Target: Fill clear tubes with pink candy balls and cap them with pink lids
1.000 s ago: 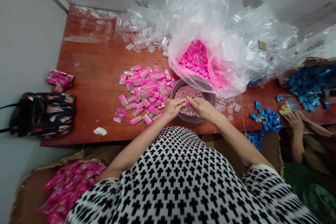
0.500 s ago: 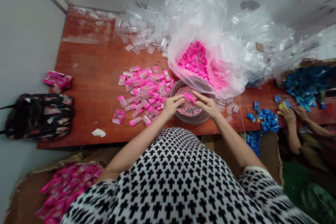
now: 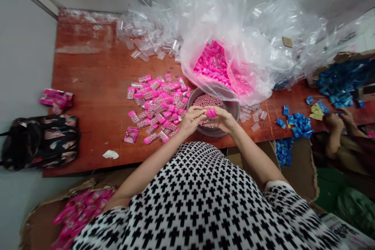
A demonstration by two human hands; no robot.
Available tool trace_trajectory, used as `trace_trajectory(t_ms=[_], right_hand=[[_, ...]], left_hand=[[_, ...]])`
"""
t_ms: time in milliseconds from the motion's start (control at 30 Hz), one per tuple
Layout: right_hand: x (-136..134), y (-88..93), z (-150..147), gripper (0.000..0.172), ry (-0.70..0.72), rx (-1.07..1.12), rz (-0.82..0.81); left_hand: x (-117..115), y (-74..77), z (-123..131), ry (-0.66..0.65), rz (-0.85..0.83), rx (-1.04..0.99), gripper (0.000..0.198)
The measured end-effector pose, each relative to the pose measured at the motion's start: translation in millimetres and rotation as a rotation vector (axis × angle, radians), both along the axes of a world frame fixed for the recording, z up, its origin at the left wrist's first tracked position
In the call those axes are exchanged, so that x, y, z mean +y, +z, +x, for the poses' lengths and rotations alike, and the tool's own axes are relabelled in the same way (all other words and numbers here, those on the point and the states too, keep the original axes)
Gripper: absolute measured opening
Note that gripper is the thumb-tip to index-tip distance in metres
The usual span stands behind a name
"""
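My right hand (image 3: pixel 225 121) is closed around a bright pink plastic cap (image 3: pixel 211 113), which seems to be in two parts. From the other side, the fingers of my left hand (image 3: pixel 191 120) pinch together at the same cap. Both hands are over the front of a grey metal bowl (image 3: pixel 234 110) that holds many small pink beads (image 3: pixel 208 100). Left of the bowl lies a heap of clear containers with pink caps (image 3: pixel 159 103), filled with beads. Behind the bowl, an open clear bag (image 3: pixel 187 60) holds loose pink caps (image 3: pixel 212 60).
Empty clear containers (image 3: pixel 146 39) lie at the back, with a few more right of the bowl. A black patterned bag (image 3: pixel 63 134) and pink packets (image 3: pixel 55 99) lie at left. Blue packets (image 3: pixel 300 125) and a co-worker's hands (image 3: pixel 340 121) are at right. An open carton (image 3: pixel 38 218) stands below.
My hands have drawn closer together, and the right hand now wraps more around the pink cap. The co-worker's hands have moved right, away from a yellow piece on the table. My view has shifted slightly.
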State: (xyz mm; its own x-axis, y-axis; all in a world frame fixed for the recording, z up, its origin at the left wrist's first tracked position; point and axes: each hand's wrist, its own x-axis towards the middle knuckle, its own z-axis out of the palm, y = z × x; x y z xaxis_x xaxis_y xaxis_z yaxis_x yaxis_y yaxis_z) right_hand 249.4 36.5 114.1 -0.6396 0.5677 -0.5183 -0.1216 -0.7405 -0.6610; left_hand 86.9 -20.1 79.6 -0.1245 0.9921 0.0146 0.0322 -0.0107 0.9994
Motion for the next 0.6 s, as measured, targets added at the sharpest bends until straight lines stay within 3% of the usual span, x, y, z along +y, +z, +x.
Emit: trace_trajectory(t_ms=[100,367,500,600], right_hand=[[-5,-2.7,-8,0.03,-0.049,0.028,-0.095],[-21,-23.5,-29,0.013,-0.34,0.003,-0.143],[-22,-30.5,-34,0.019,-0.339,0.047,-0.165],[-24,-27.2,-29,0.031,-0.248,0.076,-0.169]], left_hand=[[0,0.8,0,-0.006,-0.007,-0.01,0.024],[-4,-0.7,6,0.031,-0.043,-0.033,0.023],[-1,-6.0,12,0.048,-0.09,-0.034,0.025],[1,-8.3,10,0.049,-0.166,-0.075,0.031]])
